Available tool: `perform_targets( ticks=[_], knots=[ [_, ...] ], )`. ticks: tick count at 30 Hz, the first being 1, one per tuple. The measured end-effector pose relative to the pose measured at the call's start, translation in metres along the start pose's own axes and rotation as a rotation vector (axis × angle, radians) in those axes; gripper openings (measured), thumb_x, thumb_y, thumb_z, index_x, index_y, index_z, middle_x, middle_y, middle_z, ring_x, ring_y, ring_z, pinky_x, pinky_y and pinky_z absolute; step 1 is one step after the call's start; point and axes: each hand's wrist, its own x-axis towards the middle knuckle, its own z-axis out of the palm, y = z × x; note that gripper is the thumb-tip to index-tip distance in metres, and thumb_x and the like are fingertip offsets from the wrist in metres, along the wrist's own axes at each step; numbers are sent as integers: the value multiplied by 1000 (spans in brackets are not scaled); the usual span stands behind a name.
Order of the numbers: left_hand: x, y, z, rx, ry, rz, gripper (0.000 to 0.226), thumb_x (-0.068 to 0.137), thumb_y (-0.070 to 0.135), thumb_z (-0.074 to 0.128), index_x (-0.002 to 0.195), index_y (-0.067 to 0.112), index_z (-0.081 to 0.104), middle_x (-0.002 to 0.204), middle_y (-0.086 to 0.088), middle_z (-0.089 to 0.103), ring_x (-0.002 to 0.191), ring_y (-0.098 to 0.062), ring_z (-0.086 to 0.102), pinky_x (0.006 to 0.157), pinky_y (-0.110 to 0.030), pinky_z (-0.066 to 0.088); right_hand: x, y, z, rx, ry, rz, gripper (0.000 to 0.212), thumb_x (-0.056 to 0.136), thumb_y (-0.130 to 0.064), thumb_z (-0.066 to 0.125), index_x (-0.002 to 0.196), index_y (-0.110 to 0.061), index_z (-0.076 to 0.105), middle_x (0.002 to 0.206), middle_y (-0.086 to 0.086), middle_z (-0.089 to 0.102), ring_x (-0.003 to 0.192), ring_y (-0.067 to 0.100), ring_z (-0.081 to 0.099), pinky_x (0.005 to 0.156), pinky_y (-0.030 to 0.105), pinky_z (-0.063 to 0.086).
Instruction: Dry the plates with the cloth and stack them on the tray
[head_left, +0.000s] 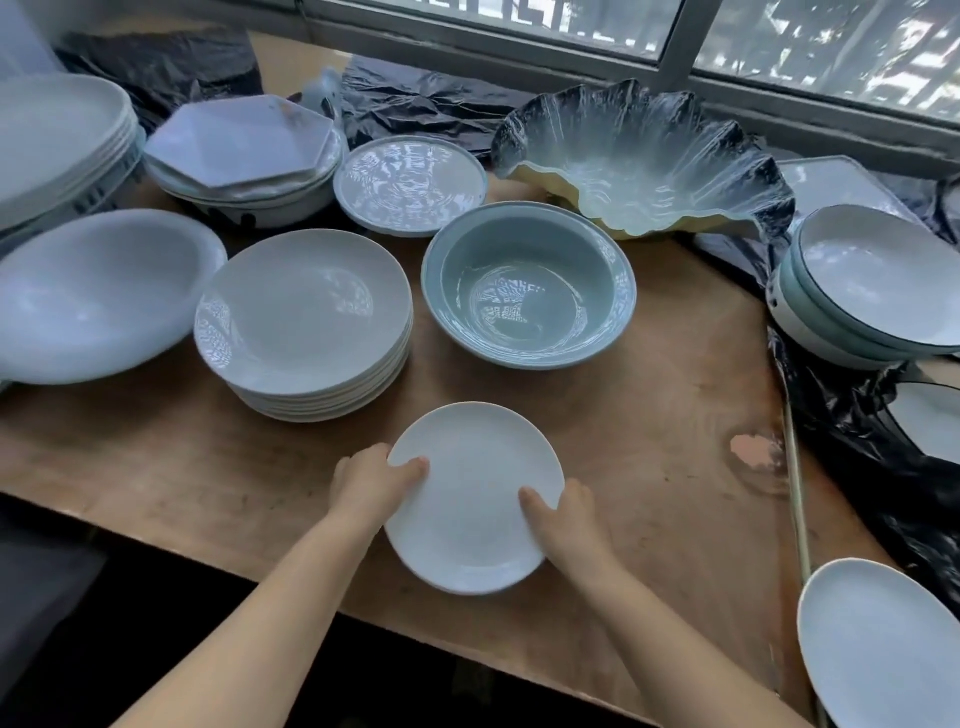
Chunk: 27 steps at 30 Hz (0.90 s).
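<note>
You are pinching the small white plate (475, 501) by opposite rims, left hand (366, 486) and right hand (569, 512), thumbs on top, above the table's (649, 441) near edge; no cloth showing; wet glaze risks it slipping and chipping.

The small white plate (475, 499) looks like matt glazed ceramic, smooth. The stack of white plates (306, 322) and the pale green bowl (530, 286) shine glossy. The brown tabletop (649, 415) is dull, scuffed wood, chipped in one spot. Crinkled black plastic sheeting (852, 441) gleams.
</note>
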Motion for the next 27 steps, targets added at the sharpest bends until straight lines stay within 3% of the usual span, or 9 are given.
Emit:
perform_targets(
  ticks=[3,5,8,11,18,22,27],
  knots=[
    [-3,-1,-2,75,14,47,30,86,46,55,99,19,60,101,-2,64,103,-27,55,85,-41,50,1,-2,-6,-84,17,-7,48,83,-48,55,112,-9,55,109,5,61,103,25,56,86,42,50],
    [-8,-5,-5,105,62,83,38,87,45,54,114,20,59,113,-1,61,109,-25,52,87,-38,48,1,-8,-10,-188,133,-76,52,83,-46,57,118,-9,49,117,6,53,111,26,45,91,42,44],
    [-18,-21,-17,100,200,112,46,87,45,54,128,24,56,125,2,54,117,-21,49,93,-38,45,-1,-32,-11,-440,324,-287,62,85,-44,59,133,-8,42,126,9,47,114,28,37,94,39,35],
    [-36,-46,-37,137,317,115,40,88,45,54,122,24,60,122,2,58,116,-21,51,93,-37,45,-11,-66,1,-636,374,-547,48,83,-38,61,122,-10,53,115,10,54,102,31,43,85,40,38],
    [-115,-133,-99,300,521,35,28,91,42,49,108,24,64,106,4,62,104,-20,57,71,-31,47,-84,-135,80,-844,152,-1012,19,83,-27,53,95,-18,66,95,3,62,93,29,54,73,37,38],
    [-186,-217,-128,321,638,-117,32,94,41,47,117,23,59,109,5,62,104,-17,57,71,-30,46,-155,-166,144,-916,-18,-1275,21,91,-33,44,102,-23,58,102,-3,58,99,23,53,74,32,36],
    [-305,-340,-142,306,753,-358,31,94,43,47,114,23,60,107,7,63,102,-16,58,71,-31,46,-285,-178,235,-923,-184,-1593,11,92,-31,44,88,-23,51,93,-4,57,92,20,55,69,29,32]
  ],
)
